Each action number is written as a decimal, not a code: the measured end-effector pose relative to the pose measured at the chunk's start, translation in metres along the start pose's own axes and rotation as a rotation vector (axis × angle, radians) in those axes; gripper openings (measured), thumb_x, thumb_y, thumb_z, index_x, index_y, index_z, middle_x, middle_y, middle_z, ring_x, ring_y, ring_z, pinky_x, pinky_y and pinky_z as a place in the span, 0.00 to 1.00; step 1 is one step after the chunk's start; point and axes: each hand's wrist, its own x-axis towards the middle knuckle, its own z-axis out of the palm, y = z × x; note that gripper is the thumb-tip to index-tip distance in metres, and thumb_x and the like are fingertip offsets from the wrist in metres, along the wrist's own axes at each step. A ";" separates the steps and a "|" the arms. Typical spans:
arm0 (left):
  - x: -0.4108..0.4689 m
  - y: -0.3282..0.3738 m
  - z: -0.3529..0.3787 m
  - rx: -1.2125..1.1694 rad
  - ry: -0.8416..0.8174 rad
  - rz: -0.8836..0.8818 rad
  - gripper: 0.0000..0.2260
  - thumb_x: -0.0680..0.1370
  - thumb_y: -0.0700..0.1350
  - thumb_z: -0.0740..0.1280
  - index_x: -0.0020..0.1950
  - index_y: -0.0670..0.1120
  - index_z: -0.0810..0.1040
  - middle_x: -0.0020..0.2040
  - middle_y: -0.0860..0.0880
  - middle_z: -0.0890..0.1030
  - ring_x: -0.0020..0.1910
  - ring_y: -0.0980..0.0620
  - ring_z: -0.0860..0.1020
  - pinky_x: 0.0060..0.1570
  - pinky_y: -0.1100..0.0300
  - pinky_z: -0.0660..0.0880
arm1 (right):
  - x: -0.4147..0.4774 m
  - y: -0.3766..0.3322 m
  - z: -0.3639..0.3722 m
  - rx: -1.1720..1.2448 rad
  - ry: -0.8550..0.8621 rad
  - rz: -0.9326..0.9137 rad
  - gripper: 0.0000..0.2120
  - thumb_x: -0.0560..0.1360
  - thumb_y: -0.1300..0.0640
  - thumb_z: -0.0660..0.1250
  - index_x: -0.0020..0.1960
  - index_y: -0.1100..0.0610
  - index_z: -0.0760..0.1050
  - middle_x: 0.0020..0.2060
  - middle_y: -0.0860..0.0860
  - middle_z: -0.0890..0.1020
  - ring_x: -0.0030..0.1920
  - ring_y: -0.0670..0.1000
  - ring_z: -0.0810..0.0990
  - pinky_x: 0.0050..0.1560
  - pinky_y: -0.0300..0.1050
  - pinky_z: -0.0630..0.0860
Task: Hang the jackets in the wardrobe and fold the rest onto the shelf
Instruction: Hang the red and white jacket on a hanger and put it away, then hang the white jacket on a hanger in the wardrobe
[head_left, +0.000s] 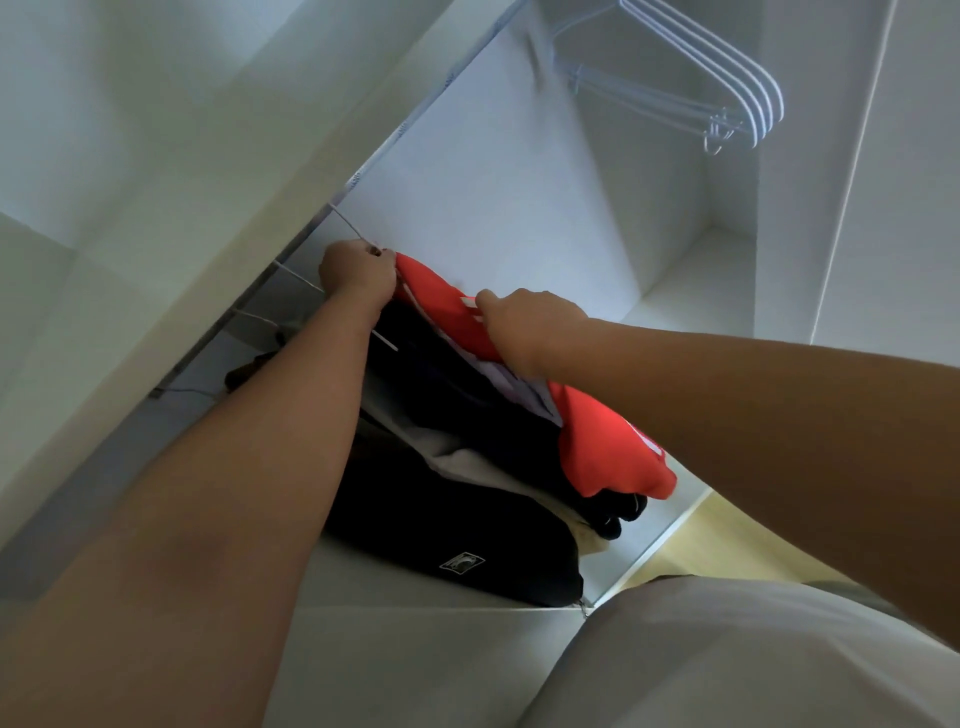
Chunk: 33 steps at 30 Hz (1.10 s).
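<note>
Lower right of the frame: the light grey fabric of the person's clothing (727, 665) fills the corner. Both bare forearms extend from the lower corners toward the centre.

Centre, below the arms: a row of garments hangs close together.
- A black garment with a small white-outlined badge (457, 519) is nearest.
- A pale grey garment (467, 462) lies against it.
- Further dark garments follow; their type cannot be told.
- A red jacket with white stripes (608, 447) is the last in the row and touches the dark garments beside it.

Hands:
- The left hand (357, 270), left of centre, is closed in a fist at the top end of the red jacket, gripping the thin white wire hanger (350, 227) whose neck runs up from the fist to the grey diagonal rail (306, 228).
- The right hand (530, 325), at centre, grips the upper edge of the red jacket with curled fingers; the thumb lies on the white stripes.

Left of the left hand: two more white hanger hooks (298, 278) reach toward the same rail.

Behind the garments: the white interior wall of the wardrobe (493, 182).

Upper right of the frame: a group of bare white hangers (727, 73) hangs together, well apart from the garments.
</note>
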 end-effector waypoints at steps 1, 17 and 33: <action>-0.005 0.002 -0.001 0.144 0.032 0.047 0.12 0.78 0.47 0.70 0.55 0.39 0.84 0.51 0.40 0.85 0.50 0.41 0.85 0.54 0.48 0.82 | -0.001 0.002 -0.001 -0.001 -0.019 -0.005 0.22 0.76 0.64 0.63 0.69 0.59 0.64 0.45 0.55 0.72 0.42 0.59 0.72 0.38 0.50 0.67; -0.167 0.143 0.077 0.099 -0.323 0.814 0.11 0.77 0.49 0.66 0.39 0.45 0.81 0.33 0.50 0.81 0.37 0.50 0.78 0.41 0.55 0.74 | -0.105 0.132 -0.048 0.348 0.527 0.505 0.16 0.83 0.49 0.56 0.45 0.56 0.75 0.36 0.52 0.79 0.39 0.59 0.77 0.39 0.48 0.74; -0.408 0.303 0.169 -0.167 -0.974 1.406 0.05 0.79 0.48 0.70 0.46 0.51 0.85 0.35 0.59 0.82 0.39 0.59 0.79 0.36 0.70 0.72 | -0.387 0.235 -0.108 0.459 1.050 1.105 0.13 0.82 0.47 0.61 0.42 0.45 0.80 0.37 0.39 0.85 0.40 0.41 0.83 0.46 0.43 0.80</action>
